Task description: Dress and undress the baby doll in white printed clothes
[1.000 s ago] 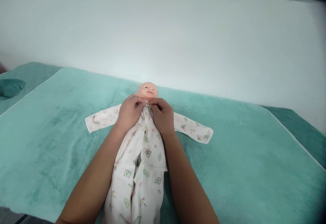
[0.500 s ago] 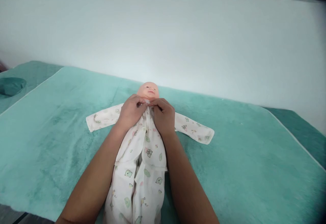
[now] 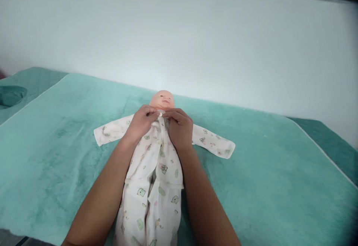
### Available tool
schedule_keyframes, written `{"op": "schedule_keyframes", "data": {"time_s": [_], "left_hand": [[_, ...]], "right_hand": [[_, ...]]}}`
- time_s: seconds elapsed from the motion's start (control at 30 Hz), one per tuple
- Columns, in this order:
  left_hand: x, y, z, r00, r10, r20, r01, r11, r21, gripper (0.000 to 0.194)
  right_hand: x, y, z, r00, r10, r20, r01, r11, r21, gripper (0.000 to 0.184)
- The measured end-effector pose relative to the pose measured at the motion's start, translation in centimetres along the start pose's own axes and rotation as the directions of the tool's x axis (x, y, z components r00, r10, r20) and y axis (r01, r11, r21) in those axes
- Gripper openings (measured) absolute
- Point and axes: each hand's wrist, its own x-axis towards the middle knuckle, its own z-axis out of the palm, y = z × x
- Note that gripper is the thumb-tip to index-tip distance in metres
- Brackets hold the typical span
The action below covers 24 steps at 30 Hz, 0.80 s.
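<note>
A baby doll lies on its back, dressed in a white printed baby shirt and matching trousers. The shirt's sleeves stretch out to both sides. At the collar a white button shows between my hands. My left hand pinches the collar edge just left of that button. My right hand is closed on the collar's right edge, its fingertips reaching to the button. A second button sits lower on the shirt front. Below it the front edges part.
A green plush cover lies under the doll. Behind the doll's head rises a white wall. At the far left the darker green bed surface has an oval hole.
My left thumb and fingers have shifted slightly left, and the collar button now shows plainly. My right hand stays at the collar with little movement.
</note>
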Motion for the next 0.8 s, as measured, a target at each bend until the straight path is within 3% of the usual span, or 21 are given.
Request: {"op": "schedule_keyframes", "data": {"time_s": [0.17, 0.33, 0.53, 0.6, 0.7, 0.8], "left_hand": [[-0.2, 0.3, 0.0, 0.999, -0.009, -0.053, 0.010, 1.000, 0.021, 0.018], [-0.4, 0.6, -0.1, 0.991, -0.011, -0.132, 0.011, 1.000, -0.003, 0.023], [-2.2, 1.6, -0.8, 0.999, 0.022, -0.041, -0.020, 0.998, 0.064, 0.025], [-3.0, 1.8, -1.2, 0.998, 0.049, 0.027, -0.052, 0.993, 0.104, 0.026], [-3.9, 1.7, -1.7, 0.985, 0.136, 0.107, -0.149, 0.981, 0.123, 0.023], [-4.0, 1.4, -1.9, 0.973, 0.180, 0.143, -0.198, 0.972, 0.124, 0.018]], "right_hand": [[0.0, 0.0, -0.1, 0.999, 0.029, 0.025, -0.030, 1.000, 0.008, 0.039], [0.3, 0.4, -0.3, 0.989, 0.074, 0.128, -0.083, 0.995, 0.063, 0.037], [0.5, -1.4, -2.6, 0.987, 0.123, 0.100, -0.122, 0.992, -0.020, 0.021], [0.2, -3.1, -3.6, 0.965, 0.146, 0.217, -0.125, 0.987, -0.105, 0.017], [-0.6, -5.6, -4.2, 0.882, 0.214, 0.420, -0.097, 0.954, -0.283, 0.020], [-1.5, -7.1, -3.9, 0.853, 0.291, 0.433, -0.079, 0.892, -0.445, 0.019]]}}
